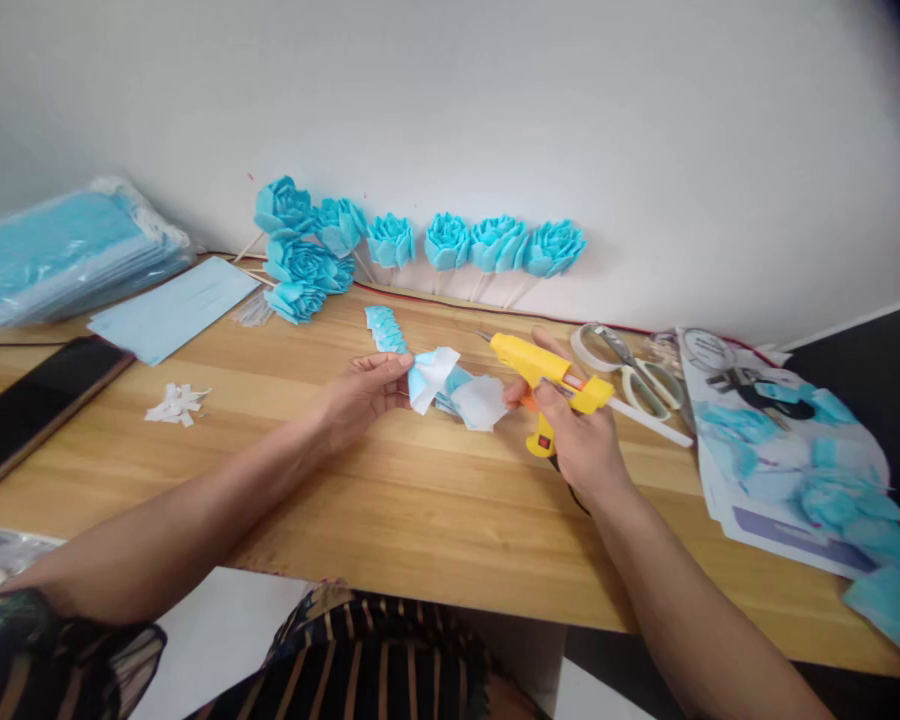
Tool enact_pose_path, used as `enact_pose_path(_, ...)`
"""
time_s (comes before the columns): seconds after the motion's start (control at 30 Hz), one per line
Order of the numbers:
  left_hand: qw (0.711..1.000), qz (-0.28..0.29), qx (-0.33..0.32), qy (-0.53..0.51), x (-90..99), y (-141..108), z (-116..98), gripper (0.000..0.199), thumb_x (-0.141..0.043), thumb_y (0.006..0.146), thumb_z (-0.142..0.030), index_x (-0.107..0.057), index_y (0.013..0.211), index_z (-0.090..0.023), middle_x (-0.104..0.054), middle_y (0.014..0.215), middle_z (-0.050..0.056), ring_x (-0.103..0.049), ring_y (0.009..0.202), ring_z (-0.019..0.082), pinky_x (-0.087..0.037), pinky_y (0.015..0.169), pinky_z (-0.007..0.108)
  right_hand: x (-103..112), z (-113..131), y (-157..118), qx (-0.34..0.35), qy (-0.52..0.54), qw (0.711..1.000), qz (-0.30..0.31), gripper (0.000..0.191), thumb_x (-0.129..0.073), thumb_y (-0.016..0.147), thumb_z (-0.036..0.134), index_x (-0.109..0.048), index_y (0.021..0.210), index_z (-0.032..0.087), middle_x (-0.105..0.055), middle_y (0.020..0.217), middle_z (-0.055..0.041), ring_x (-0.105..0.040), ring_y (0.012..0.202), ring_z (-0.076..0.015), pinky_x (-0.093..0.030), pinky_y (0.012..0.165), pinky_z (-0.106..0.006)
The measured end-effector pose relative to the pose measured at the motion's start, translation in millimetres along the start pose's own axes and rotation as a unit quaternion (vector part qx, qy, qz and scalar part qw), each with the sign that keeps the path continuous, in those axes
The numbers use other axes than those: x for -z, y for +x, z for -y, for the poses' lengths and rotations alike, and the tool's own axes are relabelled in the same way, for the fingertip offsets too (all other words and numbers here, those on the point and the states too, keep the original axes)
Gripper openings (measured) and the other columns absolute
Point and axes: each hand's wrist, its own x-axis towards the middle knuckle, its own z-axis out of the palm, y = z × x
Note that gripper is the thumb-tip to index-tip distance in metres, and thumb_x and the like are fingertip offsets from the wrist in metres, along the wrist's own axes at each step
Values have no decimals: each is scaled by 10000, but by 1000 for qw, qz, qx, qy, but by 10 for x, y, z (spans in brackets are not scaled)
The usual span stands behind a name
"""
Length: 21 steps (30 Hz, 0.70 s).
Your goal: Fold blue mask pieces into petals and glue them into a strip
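Note:
My left hand (pixel 367 395) pinches a blue and white petal piece (pixel 429 378) between thumb and fingers, above the middle of the wooden table. My right hand (pixel 581 430) is wrapped round the handle of a yellow glue gun (pixel 532 360), whose metal nozzle points left toward the petal piece without touching it. A white glue stick (pixel 652 422) sticks out of the gun's rear. Between my hands lies another blue and white piece (pixel 480 400). Just beyond my left fingers a row of overlapping blue petals (pixel 385 328) rests on the table.
Blue flowers on sticks (pixel 448 242) line the wall. At left are packed blue sheets (pixel 67 250), a phone (pixel 45 405) and white scraps (pixel 176 404). Scissors (pixel 637 370), a tape roll and a printed sheet (pixel 780 530) with blue pieces lie at right on the table (pixel 420 520).

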Motion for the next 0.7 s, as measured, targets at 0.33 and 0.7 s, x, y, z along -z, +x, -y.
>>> enact_pose_path(0.33,1000,9,-11,8,-10,-5,4,315,-895,682,-365,-715,750,-116,-706,689,42,-667,643,152,-541,618,264,415,-10,185,-47,-196,979,8,637,-590,900,386,-435,1512,305,-755,1105,-64,-724,990,-241,-603,846,-406)
enact_pose_path(0.7,998,25,-38,36,-37,-7,24,334,-879,688,-391,-691,711,-116,-677,652,29,-636,605,134,-530,584,270,1163,54,-128,64,-631,736,236,712,-524,790,114,-436,1496,127,-693,1231,-195,-669,1144,-344,-558,949,-506)
